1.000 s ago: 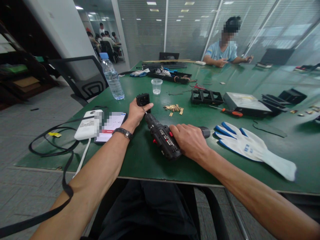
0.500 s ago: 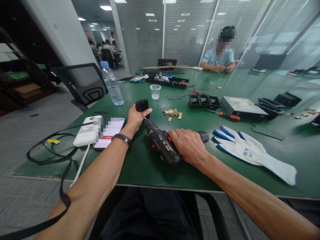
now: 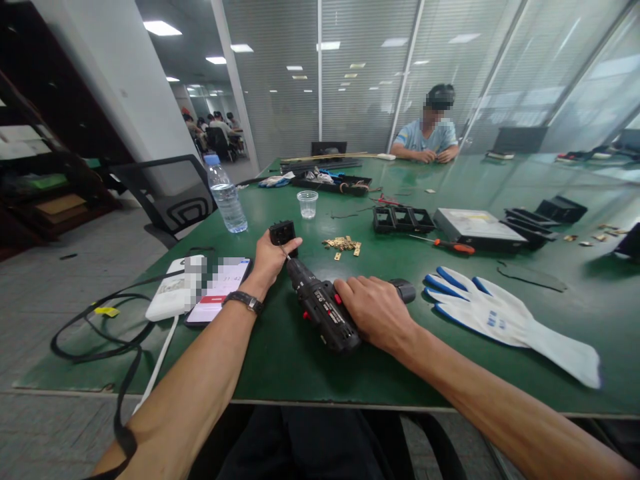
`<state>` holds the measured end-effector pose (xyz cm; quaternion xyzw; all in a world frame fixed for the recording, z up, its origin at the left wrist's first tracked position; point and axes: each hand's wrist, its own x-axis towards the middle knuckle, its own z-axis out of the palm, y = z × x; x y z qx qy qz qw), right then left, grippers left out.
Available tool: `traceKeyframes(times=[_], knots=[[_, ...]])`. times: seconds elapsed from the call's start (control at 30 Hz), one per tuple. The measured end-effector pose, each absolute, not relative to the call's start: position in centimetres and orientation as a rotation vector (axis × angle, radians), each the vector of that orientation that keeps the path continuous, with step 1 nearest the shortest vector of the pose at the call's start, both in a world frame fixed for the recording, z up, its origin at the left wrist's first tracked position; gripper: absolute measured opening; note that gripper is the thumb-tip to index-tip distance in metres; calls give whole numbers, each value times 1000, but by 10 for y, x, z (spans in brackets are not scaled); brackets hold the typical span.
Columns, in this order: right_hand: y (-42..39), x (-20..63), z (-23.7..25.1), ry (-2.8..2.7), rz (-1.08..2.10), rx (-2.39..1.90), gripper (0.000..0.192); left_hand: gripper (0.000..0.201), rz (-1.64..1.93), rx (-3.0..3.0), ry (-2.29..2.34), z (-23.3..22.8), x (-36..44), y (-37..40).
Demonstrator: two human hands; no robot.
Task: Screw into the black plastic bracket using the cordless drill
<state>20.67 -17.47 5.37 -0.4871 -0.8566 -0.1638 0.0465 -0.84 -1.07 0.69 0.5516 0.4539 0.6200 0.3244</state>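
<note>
My left hand (image 3: 270, 259) grips a small black plastic part (image 3: 283, 233) that stands on the green table (image 3: 280, 347). My right hand (image 3: 376, 310) is wrapped around the handle of a black cordless drill (image 3: 323, 310) with red buttons. The drill lies low over the table, and its bit points up-left into the black part beside my left thumb. A watch sits on my left wrist (image 3: 244, 302).
A phone (image 3: 220, 280) and white power bank (image 3: 173, 297) with cables lie left. Brass pieces (image 3: 343, 244), a plastic cup (image 3: 307, 204), water bottle (image 3: 226, 197), black frames (image 3: 403, 219), a screwdriver (image 3: 447, 245) and white-blue gloves (image 3: 500, 313) lie around. Another person (image 3: 425, 137) sits at the far end.
The camera has tilted upward, so everything sits lower in view. Both hands keep the same hold on the black part and the drill.
</note>
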Motion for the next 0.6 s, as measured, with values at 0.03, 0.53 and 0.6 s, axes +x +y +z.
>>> traceKeyframes(times=[0.03, 0.53, 0.6], knots=[[-175, 207, 54, -2616, -499, -1484, 15, 53, 1628, 1447, 1189, 7, -8, -11], [-175, 206, 55, -2623, -476, -1521, 16, 52, 1626, 1421, 1179, 7, -8, -9], [-175, 205, 55, -2622, -478, -1523, 15, 51, 1626, 1425, 1179, 7, -8, -9]])
